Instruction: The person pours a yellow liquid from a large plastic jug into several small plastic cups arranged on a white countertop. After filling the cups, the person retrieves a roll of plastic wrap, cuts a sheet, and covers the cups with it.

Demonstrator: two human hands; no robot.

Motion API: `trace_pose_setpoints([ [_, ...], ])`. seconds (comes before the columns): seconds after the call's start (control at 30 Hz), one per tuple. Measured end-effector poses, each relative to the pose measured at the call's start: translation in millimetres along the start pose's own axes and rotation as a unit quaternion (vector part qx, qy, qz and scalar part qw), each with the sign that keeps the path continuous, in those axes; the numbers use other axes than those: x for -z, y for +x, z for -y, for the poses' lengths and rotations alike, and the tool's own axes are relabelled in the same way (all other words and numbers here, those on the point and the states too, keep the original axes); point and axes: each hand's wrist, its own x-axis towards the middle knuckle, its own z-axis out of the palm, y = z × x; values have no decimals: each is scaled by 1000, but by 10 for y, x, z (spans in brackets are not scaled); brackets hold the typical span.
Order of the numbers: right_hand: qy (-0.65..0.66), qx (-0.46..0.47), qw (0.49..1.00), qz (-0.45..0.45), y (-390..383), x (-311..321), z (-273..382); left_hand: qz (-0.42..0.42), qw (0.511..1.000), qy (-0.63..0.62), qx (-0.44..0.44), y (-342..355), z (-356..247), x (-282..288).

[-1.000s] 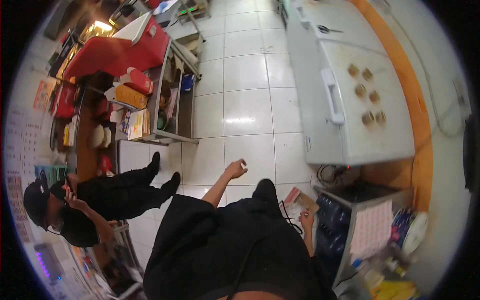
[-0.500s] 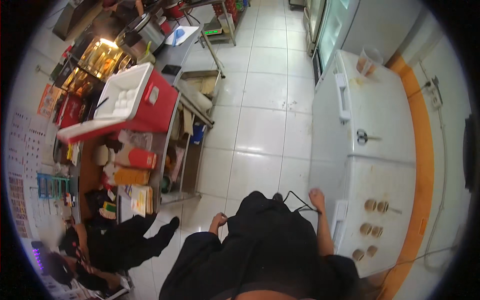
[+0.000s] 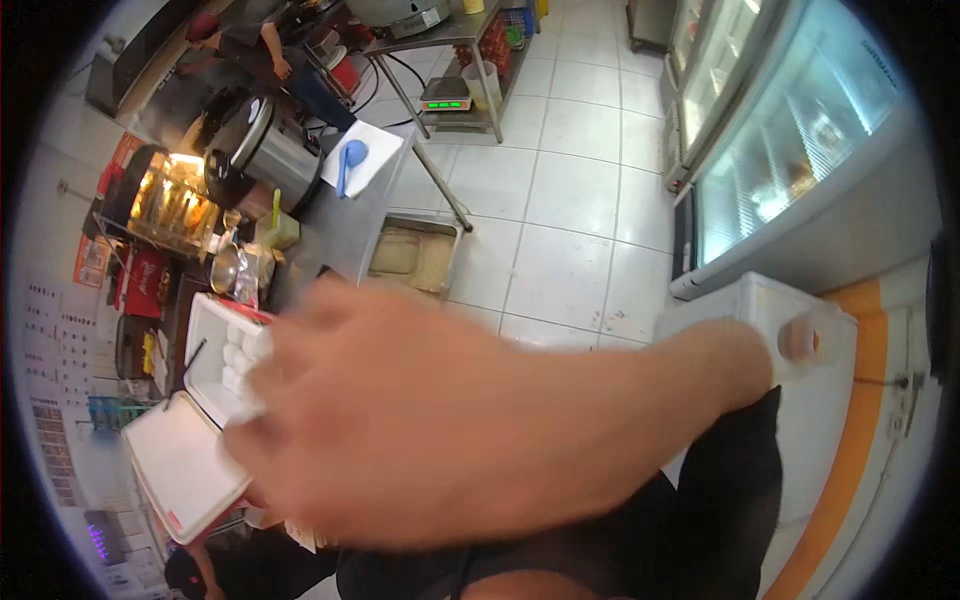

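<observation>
Right hand (image 3: 350,420): raised very close to us, badly blurred, fingers curled, pointing left across mid-view; we can't tell whether they grip anything
Left hand: outside our view, state can't be told
Cooler (image 3: 208,322): red-and-white, open, left of centre, partly hidden behind the right hand's fingers; we can't judge contact, white rounded pieces (image 3: 237,362) inside
Cooler lid (image 3: 183,462): flipped open toward lower left
Blue ladle (image 3: 352,156): on a white sheet (image 3: 375,158), steel table (image 3: 340,228)
Digital scale (image 3: 446,94): lower shelf, display lit green
Chest freezer (image 3: 735,298): right side, plastic jug (image 3: 800,342) on top
</observation>
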Motion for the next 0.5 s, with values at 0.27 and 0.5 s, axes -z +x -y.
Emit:
trace_pose_setpoints([
  [0.27,-57,179,970,157,364,1215,-1937,-184,949,-124,-224,2237,-3958,3296],
  [0.5,-110,150,965,183,144,2537,-4097,-176,983,-38,-30,3340,-3502,3262],
])
